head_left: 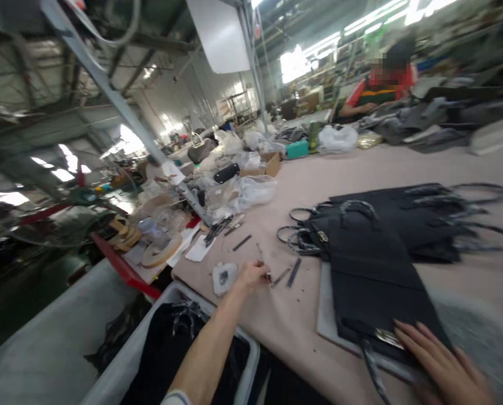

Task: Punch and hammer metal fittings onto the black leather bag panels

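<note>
My left hand [251, 277] is over the table with its fingers pinched together; what they hold, if anything, is too small and blurred to name. Near those fingers lie a thin rod [260, 253] and a dark flat strip [293, 272]. A black handbag [371, 275] lies flat on a pale board [325, 298], its looped handles wrapped in clear plastic. Fingers outstretched, my right hand [445, 360] rests on the bag's near edge beside a gold-coloured metal clasp [389, 337].
More black bags [403, 219] lie behind on the pinkish table [302, 191]. Left of my arm stands a white bin [251, 351] with black items. A small white dish [225, 278] sits near the table edge. A co-worker [377, 90] sits across.
</note>
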Tool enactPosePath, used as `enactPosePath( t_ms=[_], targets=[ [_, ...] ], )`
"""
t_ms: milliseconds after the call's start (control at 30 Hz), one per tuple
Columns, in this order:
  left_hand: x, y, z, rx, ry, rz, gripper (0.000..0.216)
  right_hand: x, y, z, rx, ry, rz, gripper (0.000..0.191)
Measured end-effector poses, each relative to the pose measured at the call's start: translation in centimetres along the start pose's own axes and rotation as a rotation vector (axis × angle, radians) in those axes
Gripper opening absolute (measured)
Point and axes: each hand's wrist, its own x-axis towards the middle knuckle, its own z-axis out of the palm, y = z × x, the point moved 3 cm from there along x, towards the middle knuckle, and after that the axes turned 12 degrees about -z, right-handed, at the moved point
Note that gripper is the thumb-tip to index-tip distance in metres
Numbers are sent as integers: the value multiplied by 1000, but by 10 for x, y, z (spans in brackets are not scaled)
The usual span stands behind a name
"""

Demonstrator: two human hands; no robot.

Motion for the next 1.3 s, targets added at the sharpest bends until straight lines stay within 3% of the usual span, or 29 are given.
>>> enactPosePath(
  t_ms=[100, 233, 333, 433, 800, 1300],
  targets=[
    [-7, 2, 28, -184, -121, 93, 28, 18, -24, -30, 48, -99, 48, 91],
    [-20, 8, 83, -577, -331, 220, 39, 41, -35, -47, 131, -196, 161, 94],
    [-36, 12, 120, -555, -386, 285, 35, 45, -39, -52, 168, -220, 200, 94],
    [-46, 14, 142, -502, -398, 332, 31, 45, -41, -55, 175, -234, 215, 93],
    [-49, -13, 144, -585, -410, 462, 27, 51, -46, -57, 135, -234, 256, 96],
    [-65, -24, 148, -541, -370, 549, 19, 54, -48, -57, 96, -270, 260, 88]
  ],
)
